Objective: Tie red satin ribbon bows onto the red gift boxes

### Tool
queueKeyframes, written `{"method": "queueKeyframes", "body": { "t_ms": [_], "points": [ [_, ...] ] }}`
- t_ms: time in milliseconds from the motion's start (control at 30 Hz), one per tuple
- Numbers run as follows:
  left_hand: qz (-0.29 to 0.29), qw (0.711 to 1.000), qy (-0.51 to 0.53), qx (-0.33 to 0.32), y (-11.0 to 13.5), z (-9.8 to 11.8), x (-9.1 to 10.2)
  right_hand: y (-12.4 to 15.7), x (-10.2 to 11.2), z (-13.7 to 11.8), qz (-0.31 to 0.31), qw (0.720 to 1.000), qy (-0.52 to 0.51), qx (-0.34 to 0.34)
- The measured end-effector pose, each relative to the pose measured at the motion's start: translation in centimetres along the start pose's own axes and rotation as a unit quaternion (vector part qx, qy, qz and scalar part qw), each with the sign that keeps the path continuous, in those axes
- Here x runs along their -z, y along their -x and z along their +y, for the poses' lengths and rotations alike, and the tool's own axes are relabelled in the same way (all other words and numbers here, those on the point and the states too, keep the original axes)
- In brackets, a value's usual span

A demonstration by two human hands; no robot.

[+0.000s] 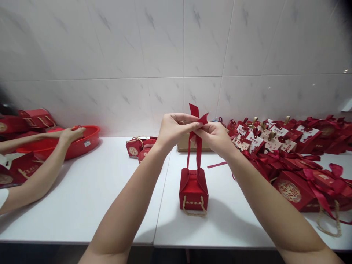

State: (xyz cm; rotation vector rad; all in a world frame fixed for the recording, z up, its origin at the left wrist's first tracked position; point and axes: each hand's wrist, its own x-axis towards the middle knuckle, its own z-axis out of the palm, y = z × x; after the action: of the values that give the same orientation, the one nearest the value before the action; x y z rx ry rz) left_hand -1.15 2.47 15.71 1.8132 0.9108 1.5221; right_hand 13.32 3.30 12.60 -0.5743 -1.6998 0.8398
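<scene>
A small red gift box point(193, 192) with a gold cord handle stands on the white table in front of me. From its top a red ribbon point(198, 154) rises in two strands to my hands. My left hand point(177, 129) pinches the ribbon between thumb and fingers above the box. Close against it, my right hand point(216, 135) is closed on the same ribbon from the other side. Two ribbon ends stick up past the fingertips. Where the strands cross is partly hidden by my fingers.
At the left, another person's hands point(72, 135) reach into a red plastic basin point(92, 137). Small red boxes point(134, 149) stand near the wall, beside a brown carton point(183, 145) behind my hands. Many finished-looking red boxes point(295, 189) with bows crowd the right side. A loose ribbon piece point(217, 165) lies on the table point(123, 205).
</scene>
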Motion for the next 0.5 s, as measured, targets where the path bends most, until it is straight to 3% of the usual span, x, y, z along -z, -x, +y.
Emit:
{"method": "queueKeyframes", "body": {
  "t_ms": [167, 233, 300, 400, 500],
  "points": [
    [-0.016, 1.0, 0.001, -0.005, 1.5, -0.8, 0.3, -0.1, 0.8, 0.5, -0.037, 0.977, -0.166, -0.125],
    [0.006, 0.998, -0.036, -0.049, 2.4, -1.7, 0.3, -0.2, 1.3, 0.7, -0.057, 0.958, -0.223, -0.171],
    [0.021, 0.985, -0.105, -0.135, 3.3, -2.9, 0.5, -0.3, 1.8, 0.9, -0.09, 0.94, -0.261, -0.2],
    [-0.052, 0.943, -0.232, -0.232, 4.3, -4.5, 0.9, -0.5, 2.4, 1.0, -0.137, 0.927, -0.254, -0.24],
    [-0.124, 0.919, -0.287, -0.241, 5.1, -5.3, 1.2, -0.8, 2.9, 0.5, -0.176, 0.943, -0.168, -0.227]
  ]
}}
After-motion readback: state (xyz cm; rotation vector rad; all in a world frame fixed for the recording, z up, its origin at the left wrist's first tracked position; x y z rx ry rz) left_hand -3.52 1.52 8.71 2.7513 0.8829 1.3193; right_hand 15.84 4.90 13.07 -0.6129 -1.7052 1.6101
